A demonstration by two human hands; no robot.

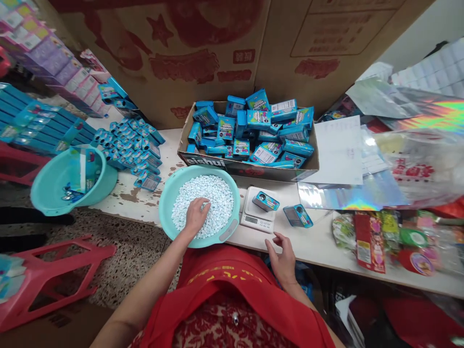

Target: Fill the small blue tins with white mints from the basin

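Note:
My left hand (196, 216) rests on the small white candies (217, 198) in a teal basin (235, 195), its fingers curled down to them; whether it pinches any is too small to tell. My right hand (282, 256) hovers at the table's front edge, fingers apart and nothing in them. Just beyond it, a small blue box (266, 201) lies on a white digital scale (258, 222), a dark round opening showing. Another blue box (297, 216) is on the table right of the scale.
Behind the basin stands a carton (250, 171) full of blue boxes. Stacked blue boxes (134, 145) and a second teal basin (49, 186) are at left. Papers (337, 154) and colourful packets (369, 241) lie at right. A red stool (54, 275) stands lower left.

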